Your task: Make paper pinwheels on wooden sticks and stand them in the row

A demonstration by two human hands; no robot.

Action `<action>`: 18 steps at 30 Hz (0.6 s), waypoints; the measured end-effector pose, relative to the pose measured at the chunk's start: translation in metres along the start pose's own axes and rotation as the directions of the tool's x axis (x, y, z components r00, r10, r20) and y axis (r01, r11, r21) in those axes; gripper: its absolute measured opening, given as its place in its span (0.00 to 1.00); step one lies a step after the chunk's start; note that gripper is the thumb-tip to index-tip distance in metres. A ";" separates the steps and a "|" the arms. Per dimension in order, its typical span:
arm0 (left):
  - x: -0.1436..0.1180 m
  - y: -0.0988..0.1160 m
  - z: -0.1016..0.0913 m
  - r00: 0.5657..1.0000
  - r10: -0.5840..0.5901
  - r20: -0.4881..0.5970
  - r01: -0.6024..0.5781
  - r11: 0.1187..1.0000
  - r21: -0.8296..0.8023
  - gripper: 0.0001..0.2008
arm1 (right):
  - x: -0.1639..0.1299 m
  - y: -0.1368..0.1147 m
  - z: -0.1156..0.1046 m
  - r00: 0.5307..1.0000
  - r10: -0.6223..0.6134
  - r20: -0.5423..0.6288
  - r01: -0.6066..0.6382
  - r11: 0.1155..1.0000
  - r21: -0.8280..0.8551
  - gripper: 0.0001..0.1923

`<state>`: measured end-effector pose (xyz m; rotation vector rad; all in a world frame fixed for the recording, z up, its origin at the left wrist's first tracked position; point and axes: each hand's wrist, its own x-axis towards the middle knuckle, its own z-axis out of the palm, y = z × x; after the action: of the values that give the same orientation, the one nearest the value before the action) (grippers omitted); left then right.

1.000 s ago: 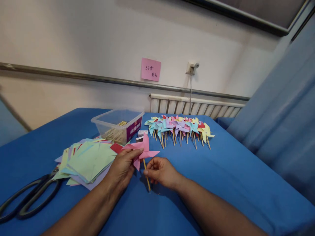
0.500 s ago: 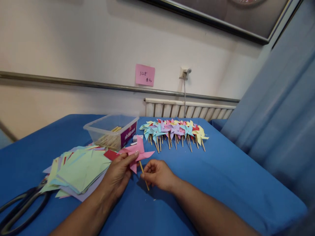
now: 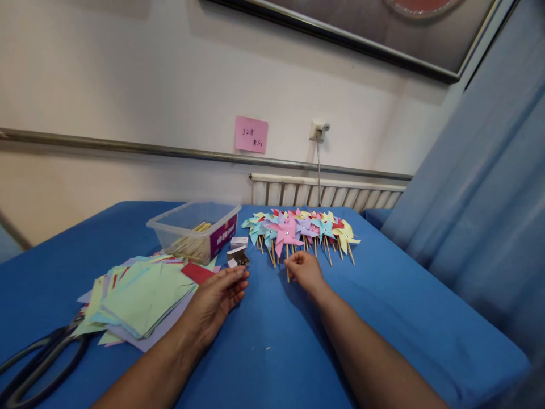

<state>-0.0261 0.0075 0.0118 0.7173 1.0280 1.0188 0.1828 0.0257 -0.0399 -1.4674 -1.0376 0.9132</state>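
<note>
A finished pink pinwheel (image 3: 286, 233) is being set down at the front of the row of pinwheels (image 3: 304, 226) at the far side of the blue desk (image 3: 383, 307); its stick is pinched in the grip of the right hand (image 3: 305, 269), fingers closed on it near the lower end. The left hand (image 3: 216, 300) is laid open and empty on the desk, just beside the paper stack (image 3: 140, 295). It is judged that the stick must next be let go so the pinwheel is left lying flat among the others.
</note>
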 end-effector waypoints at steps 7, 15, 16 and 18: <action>-0.003 -0.007 -0.001 0.999 -0.018 0.031 0.017 0.998 0.056 0.12 | 0.031 0.023 -0.024 0.985 -0.024 -0.170 -0.006 0.984 -0.175 0.07; -0.002 -0.014 -0.001 0.997 -0.038 0.073 0.029 0.993 0.114 0.12 | 0.042 0.029 -0.019 0.978 -0.061 -0.201 -0.017 0.931 -0.365 0.07; -0.003 -0.015 0.000 0.996 -0.043 0.072 0.034 0.992 0.119 0.13 | 0.042 0.029 -0.019 0.977 -0.069 -0.199 -0.013 0.924 -0.383 0.08; -0.004 -0.015 0.001 0.996 -0.054 0.070 0.045 0.991 0.129 0.13 | 0.042 0.029 -0.019 0.978 -0.083 -0.191 -0.003 0.911 -0.412 0.08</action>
<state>-0.0209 -0.0019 0.0008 0.8241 1.0482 0.8836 0.2177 0.0578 -0.0667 -1.8379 -1.1446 0.5139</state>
